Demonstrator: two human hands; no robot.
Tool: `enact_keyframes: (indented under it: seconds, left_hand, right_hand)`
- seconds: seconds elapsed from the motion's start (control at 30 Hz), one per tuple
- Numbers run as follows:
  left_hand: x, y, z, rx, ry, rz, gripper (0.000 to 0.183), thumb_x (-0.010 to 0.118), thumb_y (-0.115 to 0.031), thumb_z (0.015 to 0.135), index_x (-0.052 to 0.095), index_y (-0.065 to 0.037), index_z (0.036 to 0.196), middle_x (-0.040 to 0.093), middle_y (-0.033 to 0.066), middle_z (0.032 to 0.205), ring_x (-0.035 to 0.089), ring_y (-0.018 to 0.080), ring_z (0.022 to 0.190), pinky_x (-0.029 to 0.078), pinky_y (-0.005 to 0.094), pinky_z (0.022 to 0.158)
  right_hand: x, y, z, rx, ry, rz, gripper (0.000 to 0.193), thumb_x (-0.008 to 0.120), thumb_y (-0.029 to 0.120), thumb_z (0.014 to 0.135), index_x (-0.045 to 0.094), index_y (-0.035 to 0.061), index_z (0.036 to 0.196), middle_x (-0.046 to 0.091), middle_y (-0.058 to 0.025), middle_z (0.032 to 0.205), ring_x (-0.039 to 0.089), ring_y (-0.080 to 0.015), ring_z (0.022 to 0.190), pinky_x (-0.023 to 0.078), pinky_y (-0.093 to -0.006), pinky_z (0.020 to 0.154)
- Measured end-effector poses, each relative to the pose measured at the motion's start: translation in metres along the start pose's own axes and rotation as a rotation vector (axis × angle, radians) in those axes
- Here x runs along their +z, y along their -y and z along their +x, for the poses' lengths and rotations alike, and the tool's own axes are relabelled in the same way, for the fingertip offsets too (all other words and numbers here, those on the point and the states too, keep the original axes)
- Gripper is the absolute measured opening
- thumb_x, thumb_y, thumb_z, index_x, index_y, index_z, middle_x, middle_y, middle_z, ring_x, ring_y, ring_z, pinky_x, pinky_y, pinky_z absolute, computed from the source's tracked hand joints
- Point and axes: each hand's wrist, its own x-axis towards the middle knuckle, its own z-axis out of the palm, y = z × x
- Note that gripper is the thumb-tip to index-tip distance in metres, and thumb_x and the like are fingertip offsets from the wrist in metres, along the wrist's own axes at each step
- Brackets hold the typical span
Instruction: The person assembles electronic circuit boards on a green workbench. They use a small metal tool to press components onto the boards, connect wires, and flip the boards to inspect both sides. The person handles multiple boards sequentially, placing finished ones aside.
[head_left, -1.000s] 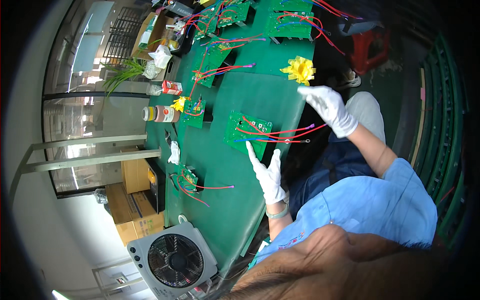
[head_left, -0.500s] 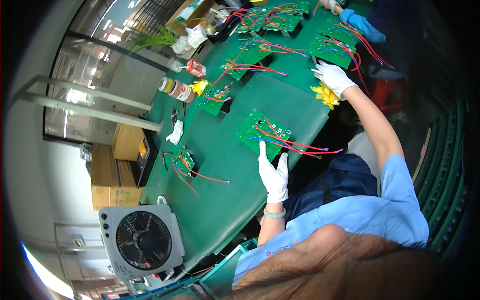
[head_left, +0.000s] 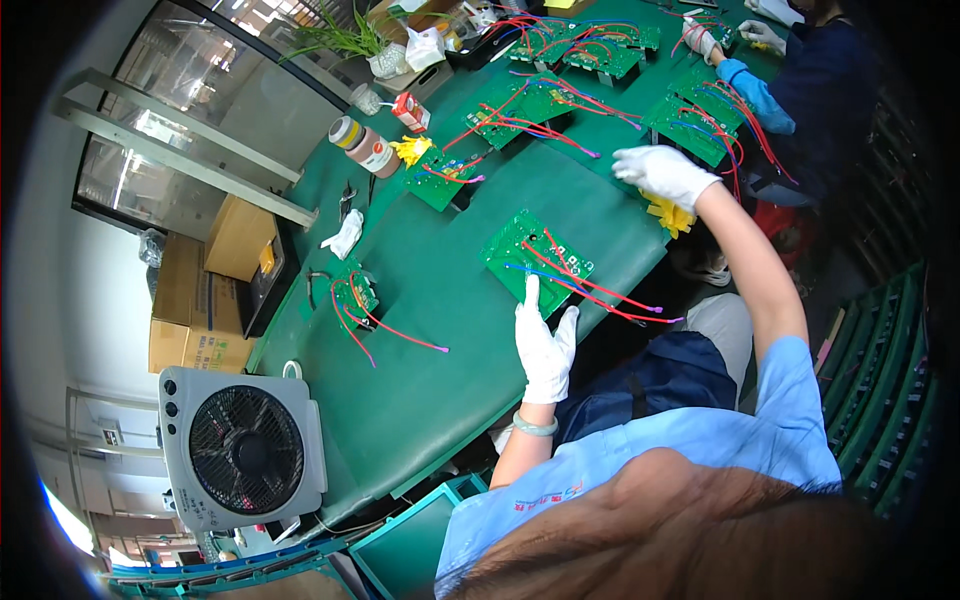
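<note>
My left hand (head_left: 545, 348), in a white glove, lies at the near edge of a green circuit board (head_left: 515, 245). Its index finger is stretched onto the board and the thumb is spread away. Red and blue wires (head_left: 600, 293) run from this board past the table's edge. My right hand (head_left: 668, 175), also gloved in white, hovers over the bench with fingers stretched to the left; nothing shows in them. Just below it is a bunched yellow thing (head_left: 670, 214). Another wired circuit board (head_left: 695, 125) lies beyond the right hand.
More wired boards (head_left: 522, 108) stand at the back of the green bench (head_left: 430, 340). A small wired board (head_left: 355, 293) and a white crumpled glove (head_left: 345, 234) lie left. A grey box fan (head_left: 245, 450) stands front left. A co-worker's gloved hand (head_left: 700, 38) works far right.
The whole view has shifted slightly. My right hand has opened out; a small dark-tipped thing seen at its fingertips no longer shows. My left hand stays on the board.
</note>
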Motion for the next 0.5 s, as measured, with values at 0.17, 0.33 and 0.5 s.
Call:
enact_keyframes:
  seconds: [0.17,0.33,0.5]
  left_hand:
    - [-0.005,0.002,-0.002,0.012,0.003,-0.004,0.072,0.077,-0.003,0.076,0.043,0.003,0.139,0.055,0.0220,0.130,0.056,0.0332,0.118,0.042,0.0371,0.102]
    - [-0.005,0.006,-0.003,0.031,0.000,0.014,0.074,0.077,-0.003,0.076,0.041,0.000,0.141,0.056,0.0212,0.127,0.057,0.0334,0.114,0.044,0.0373,0.097]
    - [0.001,0.015,-0.003,0.104,-0.049,0.020,0.077,0.076,-0.008,0.076,0.039,-0.002,0.143,0.057,0.0211,0.096,0.053,0.0352,0.082,0.045,0.0404,0.076]
  right_hand:
    - [0.045,0.020,0.007,-0.069,0.135,-0.291,0.031,0.056,0.022,0.088,0.058,0.0053,0.115,0.065,-0.0150,0.113,0.062,-0.0322,0.101,0.050,-0.0394,0.087]
    - [0.009,0.046,-0.011,0.034,0.359,-0.359,0.023,0.053,0.018,0.088,0.061,0.0055,0.105,0.066,-0.0130,0.100,0.066,-0.0322,0.084,0.047,-0.0459,0.092]
    - [-0.019,0.081,-0.056,-0.131,0.039,-0.375,0.036,0.059,0.024,0.088,0.061,0.0059,0.119,0.068,-0.0143,0.110,0.063,-0.0321,0.108,0.037,-0.0507,0.106]
